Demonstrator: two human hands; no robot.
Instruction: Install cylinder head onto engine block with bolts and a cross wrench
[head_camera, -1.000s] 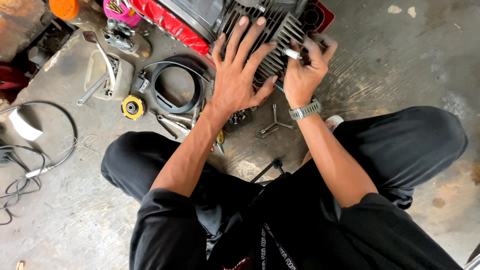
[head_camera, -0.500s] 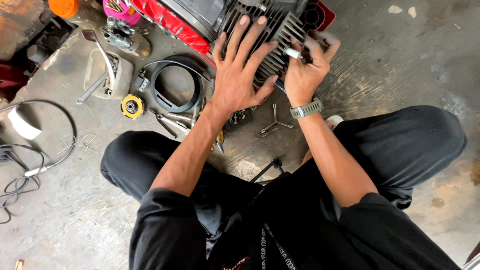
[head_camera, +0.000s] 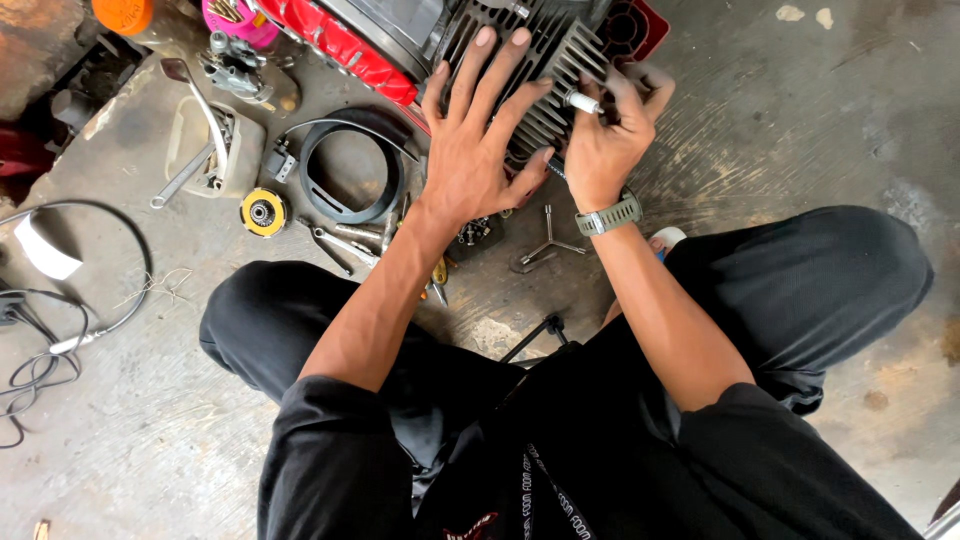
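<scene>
The left hand (head_camera: 478, 150) lies flat with fingers spread on the dark finned engine block (head_camera: 545, 60), pressing it down. Just beside it, the right hand (head_camera: 605, 140) is pinched shut on a small spark plug (head_camera: 580, 100), its white tip resting against the fins. Below both hands a three-armed wrench (head_camera: 548, 245) lies on the concrete floor (head_camera: 800, 130); a black ring (head_camera: 345, 175) sits beside the left hand's wrist.

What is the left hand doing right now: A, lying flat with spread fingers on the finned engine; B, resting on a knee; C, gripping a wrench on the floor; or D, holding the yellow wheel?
A: the left hand lies open, fingers spread, on the finned engine, while the right hand pinches a spark plug beside it.
</scene>
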